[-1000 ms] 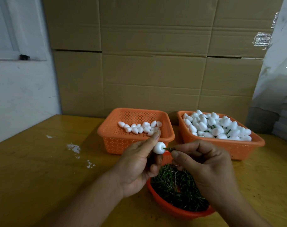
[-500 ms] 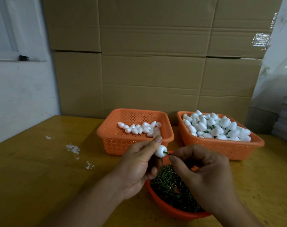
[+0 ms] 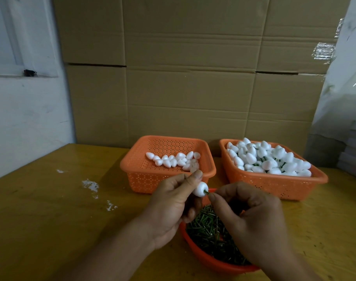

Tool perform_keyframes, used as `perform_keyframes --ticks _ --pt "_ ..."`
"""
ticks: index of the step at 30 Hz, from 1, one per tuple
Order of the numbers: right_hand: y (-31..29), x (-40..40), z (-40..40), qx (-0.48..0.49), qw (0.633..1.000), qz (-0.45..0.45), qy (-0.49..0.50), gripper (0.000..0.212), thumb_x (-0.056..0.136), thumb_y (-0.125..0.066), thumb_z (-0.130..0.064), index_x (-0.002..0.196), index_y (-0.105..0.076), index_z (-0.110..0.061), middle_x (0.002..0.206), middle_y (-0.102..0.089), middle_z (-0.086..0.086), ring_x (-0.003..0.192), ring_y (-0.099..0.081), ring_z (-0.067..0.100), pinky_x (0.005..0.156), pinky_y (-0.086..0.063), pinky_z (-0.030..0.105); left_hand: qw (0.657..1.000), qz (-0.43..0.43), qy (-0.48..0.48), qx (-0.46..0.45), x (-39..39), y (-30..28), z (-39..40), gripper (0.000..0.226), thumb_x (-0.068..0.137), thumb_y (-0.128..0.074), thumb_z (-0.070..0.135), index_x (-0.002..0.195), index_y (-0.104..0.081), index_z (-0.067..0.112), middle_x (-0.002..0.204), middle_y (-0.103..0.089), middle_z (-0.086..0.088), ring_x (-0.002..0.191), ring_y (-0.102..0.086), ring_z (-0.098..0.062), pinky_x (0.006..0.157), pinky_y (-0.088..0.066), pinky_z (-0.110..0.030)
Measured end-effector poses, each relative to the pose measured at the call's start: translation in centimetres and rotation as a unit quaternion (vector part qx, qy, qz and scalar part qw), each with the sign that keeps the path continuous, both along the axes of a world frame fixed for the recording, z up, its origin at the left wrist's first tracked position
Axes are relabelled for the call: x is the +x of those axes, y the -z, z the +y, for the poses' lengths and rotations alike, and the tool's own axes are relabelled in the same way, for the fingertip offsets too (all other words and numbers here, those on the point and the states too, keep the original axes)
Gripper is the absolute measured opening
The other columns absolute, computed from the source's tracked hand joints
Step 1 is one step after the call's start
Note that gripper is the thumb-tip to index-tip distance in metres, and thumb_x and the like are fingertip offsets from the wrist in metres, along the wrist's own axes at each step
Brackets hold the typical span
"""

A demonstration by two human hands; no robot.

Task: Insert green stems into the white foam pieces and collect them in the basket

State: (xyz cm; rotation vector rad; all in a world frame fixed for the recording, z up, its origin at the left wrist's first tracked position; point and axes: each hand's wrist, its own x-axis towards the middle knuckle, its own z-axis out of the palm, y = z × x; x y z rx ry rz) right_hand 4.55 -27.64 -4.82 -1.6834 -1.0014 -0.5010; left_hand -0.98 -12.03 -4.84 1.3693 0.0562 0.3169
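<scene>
Midway, by my judgement: the left hand (image 3: 171,207) pinches a foam piece (image 3: 200,189) while the right hand (image 3: 252,222) presses a green stem (image 3: 206,192) into it, the right basket (image 3: 278,188) piled with stemmed pieces, the left basket (image 3: 144,180) holding a few plain ones.

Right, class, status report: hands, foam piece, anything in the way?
Left hand pinching foam piece. Right hand pushing green stem in. Path to right basket clear.

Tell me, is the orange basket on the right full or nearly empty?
Full. The right basket is heaped above its rim with white foam pieces, green stems showing between them; the left basket holds one thin layer.
</scene>
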Motion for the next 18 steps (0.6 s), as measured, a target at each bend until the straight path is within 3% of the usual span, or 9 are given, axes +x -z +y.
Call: perform_keyframes --ticks 9,18 --pt "0.28 -0.02 0.11 -0.021 1.000 0.005 -0.004 0.013 0.080 -0.081 -0.016 0.076 -0.074 -0.026 0.056 -0.064 -0.016 0.041 -0.054 0.002 0.042 -0.035 0.007 0.999 -0.031 -0.014 0.015 -0.03 0.00 -0.17 0.028 0.076 -0.069 0.050 0.072 -0.070 0.022 0.061 -0.057 -0.004 0.047 -0.047 -0.011 0.042 -0.035 -0.019" --pt "0.70 0.03 0.22 -0.047 0.999 0.001 0.009 0.018 0.082 -0.080 -0.014 0.078 -0.073 -0.030 0.058 -0.064 -0.017 0.043 -0.057 0.007 0.041 -0.040 0.015 0.995 -0.071 -0.029 0.069 0.03 0.32 0.00 0.020 0.078 -0.073 0.043 0.080 -0.071 0.023 0.066 -0.060 -0.005 0.049 -0.047 -0.011 0.045 -0.037 -0.020"
